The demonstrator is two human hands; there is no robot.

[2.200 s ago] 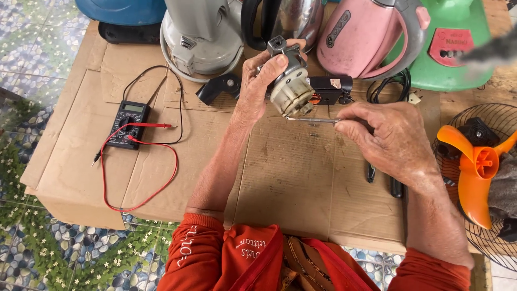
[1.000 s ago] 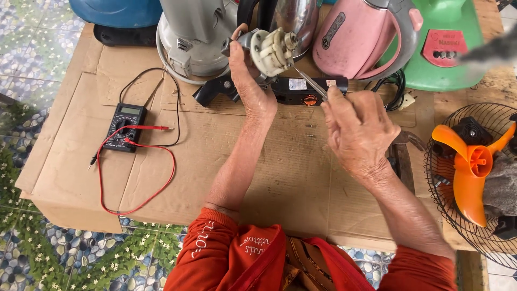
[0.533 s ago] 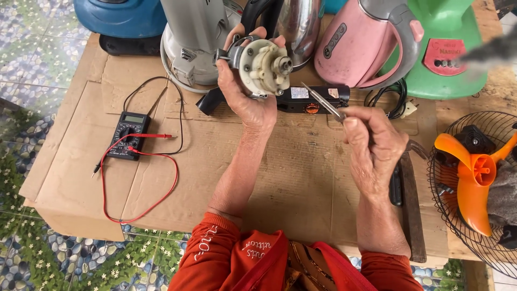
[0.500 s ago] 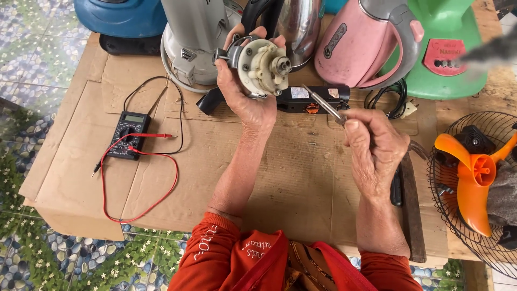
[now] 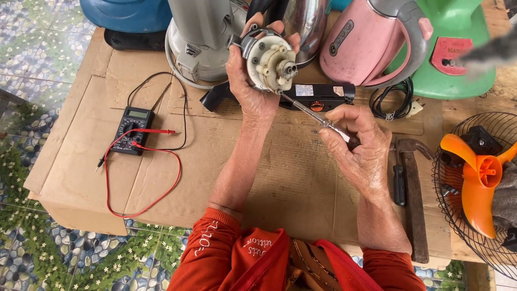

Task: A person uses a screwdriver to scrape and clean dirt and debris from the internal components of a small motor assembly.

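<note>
While lying well apart at the left of the cardboard-covered counter (image 5: pixel 81 178), untouched: a black multimeter (image 5: pixel 131 129) with its red lead (image 5: pixel 141 178) looped toward the near edge. Further right, clenched around a small round motor (image 5: pixel 269 62) — left hand (image 5: pixel 253 89), raised above the counter, holding the white face and short shaft turned toward the right and a little down. Just behind it, a grey appliance base (image 5: pixel 202 37) and a steel kettle (image 5: pixel 304 27). Below and to the right of the motor, gripping a screwdriver (image 5: pixel 312 114) by the handle — right hand (image 5: pixel 358 145). Long axis of the tool running up-left from that hand, tip touching the motor's lower edge, so motor up-left of the right hand and wholly in the left. Beyond, a pink kettle (image 5: pixel 371 43), a hammer (image 5: pixel 414 205) flat on the counter, and an orange fan blade (image 5: pixel 476 180) in a wire guard (image 5: pixel 447 178).
</note>
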